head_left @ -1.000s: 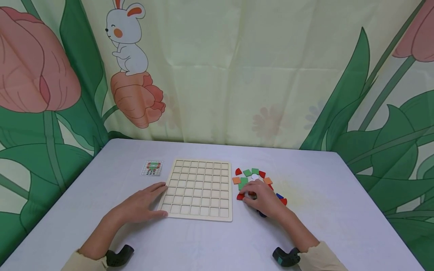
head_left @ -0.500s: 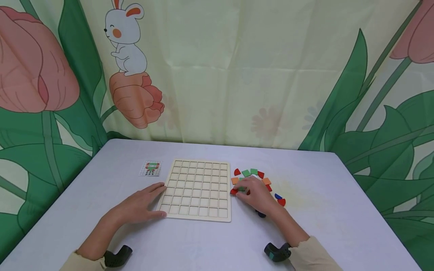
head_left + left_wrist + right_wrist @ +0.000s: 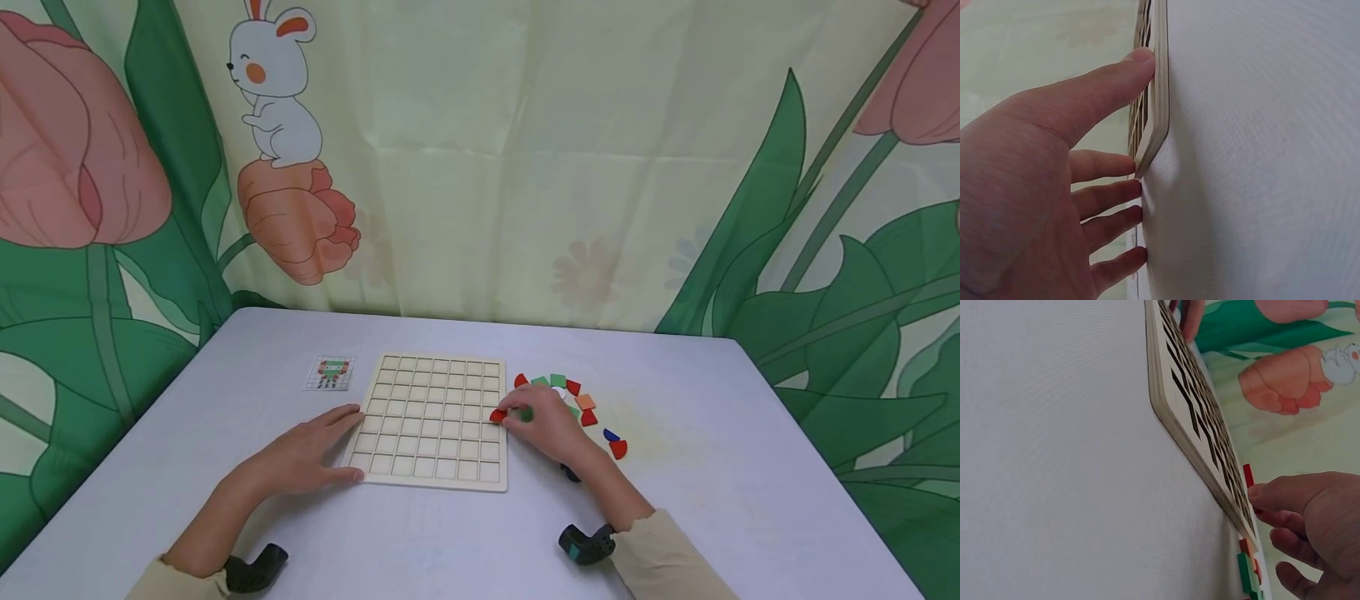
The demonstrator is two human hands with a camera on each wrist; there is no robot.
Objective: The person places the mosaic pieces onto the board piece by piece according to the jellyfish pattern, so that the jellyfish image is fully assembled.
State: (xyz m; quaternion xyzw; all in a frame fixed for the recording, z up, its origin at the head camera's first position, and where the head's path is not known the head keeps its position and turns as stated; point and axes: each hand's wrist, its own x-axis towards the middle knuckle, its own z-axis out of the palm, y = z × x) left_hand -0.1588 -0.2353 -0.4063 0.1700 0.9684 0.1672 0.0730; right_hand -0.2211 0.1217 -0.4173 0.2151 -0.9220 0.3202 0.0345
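Note:
The pale wooden grid board (image 3: 427,427) lies on the white table. At its left side, my left hand (image 3: 311,447) rests with thumb and fingers spread, touching the edge. In the left wrist view its thumb (image 3: 1110,84) lies along the rim and the other fingers reach around the corner. My right hand (image 3: 551,427) pinches a red round-edged tile (image 3: 497,416) between thumb and fingertips, over the board's right edge. The right wrist view shows that red tile (image 3: 1248,475) standing on edge in the pinch, close above the grid.
Right of the board lie several loose tiles: a green square (image 3: 557,380), an orange one (image 3: 585,402), a blue half-round (image 3: 611,435), a red one (image 3: 618,450). My right hand hides some of them. A small pattern card (image 3: 330,373) lies left of the board.
My right hand has moved left from among the loose tiles to the board's right edge, bringing the red tile with it. My left hand stays at the board's left side.

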